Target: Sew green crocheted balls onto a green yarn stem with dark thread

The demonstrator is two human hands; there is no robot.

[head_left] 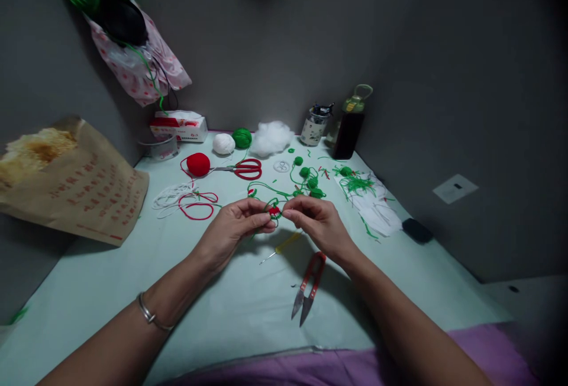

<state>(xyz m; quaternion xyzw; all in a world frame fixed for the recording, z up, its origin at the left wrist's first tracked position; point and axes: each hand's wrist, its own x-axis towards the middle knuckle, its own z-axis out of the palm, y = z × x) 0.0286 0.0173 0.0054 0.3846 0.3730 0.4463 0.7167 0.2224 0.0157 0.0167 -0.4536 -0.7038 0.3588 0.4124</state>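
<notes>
Between my hands is a small crocheted piece (274, 212) in red, white and green yarn. My left hand (237, 223) pinches its left side between thumb and fingers. The fingertips of my right hand (317, 220) are pressed together at its right edge, on what looks like green yarn; the exact grip is too small to make out. On the table just below lies a crochet hook (284, 246) with a yellow handle. Nearer to me rest red-handled thread snips (307, 288), blades apart. Behind my hands, several small green crocheted balls (312, 182) trail green yarn.
Red-handled scissors (246, 168) lie beside a red yarn ball (198, 164). White stuffing (271, 138), a green yarn ball (242, 138), a decorated can (314, 126) and a dark bottle (349, 128) line the back. A brown paper bag (89, 190) stands left; yarn scraps (357, 183) lie right.
</notes>
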